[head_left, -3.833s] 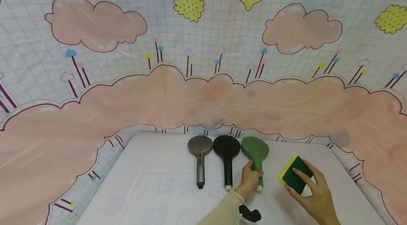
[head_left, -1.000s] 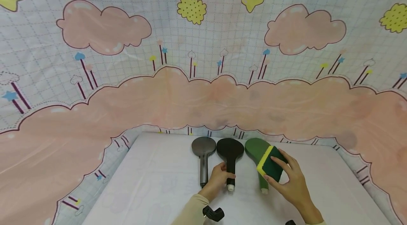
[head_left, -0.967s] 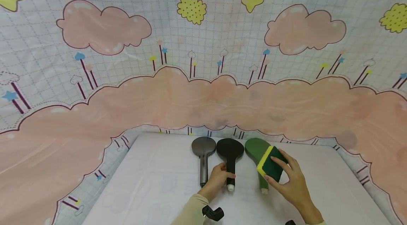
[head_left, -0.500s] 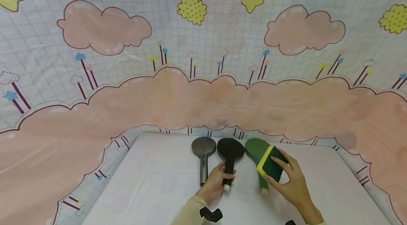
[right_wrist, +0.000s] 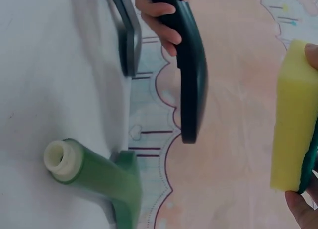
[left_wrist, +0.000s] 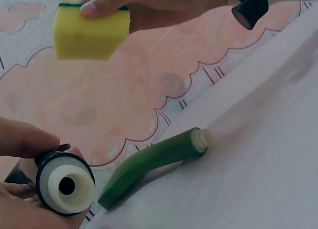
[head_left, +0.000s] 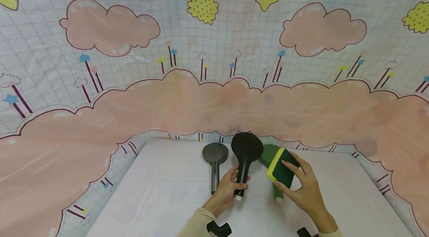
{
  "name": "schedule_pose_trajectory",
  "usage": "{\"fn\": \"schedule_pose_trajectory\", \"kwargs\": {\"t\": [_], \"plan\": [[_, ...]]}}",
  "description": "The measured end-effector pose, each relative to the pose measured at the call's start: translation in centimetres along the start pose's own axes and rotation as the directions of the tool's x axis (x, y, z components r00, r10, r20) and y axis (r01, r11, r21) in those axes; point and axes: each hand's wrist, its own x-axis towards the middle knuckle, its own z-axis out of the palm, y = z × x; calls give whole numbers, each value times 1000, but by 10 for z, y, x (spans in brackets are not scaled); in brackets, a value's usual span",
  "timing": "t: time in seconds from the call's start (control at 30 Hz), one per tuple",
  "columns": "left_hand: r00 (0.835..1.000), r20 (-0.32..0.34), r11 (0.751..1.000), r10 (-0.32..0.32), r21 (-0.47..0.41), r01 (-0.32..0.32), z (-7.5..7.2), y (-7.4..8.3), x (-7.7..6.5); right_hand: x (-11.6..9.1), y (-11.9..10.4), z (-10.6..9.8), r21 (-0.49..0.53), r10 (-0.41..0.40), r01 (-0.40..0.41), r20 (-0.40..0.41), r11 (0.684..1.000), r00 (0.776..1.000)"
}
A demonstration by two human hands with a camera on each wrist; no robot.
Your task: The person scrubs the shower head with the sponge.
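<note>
My left hand grips the handle of a black shower head, held up off the table with its round head away from me. The white threaded end of its handle faces the camera in the left wrist view. My right hand pinches a sponge, yellow on one side and dark green on the other, between thumb and fingers. Below the sponge a green shower head lies on the table, partly hidden by it in the head view. To the left lies a grey shower head, its handle end behind my left hand.
The table has a white cover. Behind it rises a backdrop cloth printed with clouds and stars, close to the far ends of the shower heads. A black wrist device sits on my left sleeve.
My left hand let go of the green shower head, took the black one by its handle and has raised it. My right hand has carried the sponge left, over the green one.
</note>
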Motion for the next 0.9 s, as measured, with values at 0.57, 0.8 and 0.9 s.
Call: {"fn": "schedule_pose_trajectory", "kwargs": {"t": [0.57, 0.8, 0.9], "plan": [[982, -98, 938, 163, 324, -123, 2, 17, -21, 12, -10, 4, 28, -108, 109, -15, 994, 994], [957, -145, 862, 251, 484, -153, 6, 20, -24, 15, -13, 13, 11, -108, 107, 25, 994, 994], [948, -133, 802, 288, 574, -163, 5, 21, -26, 17, -16, 19, -8, -104, 104, 44, 994, 994]]}}
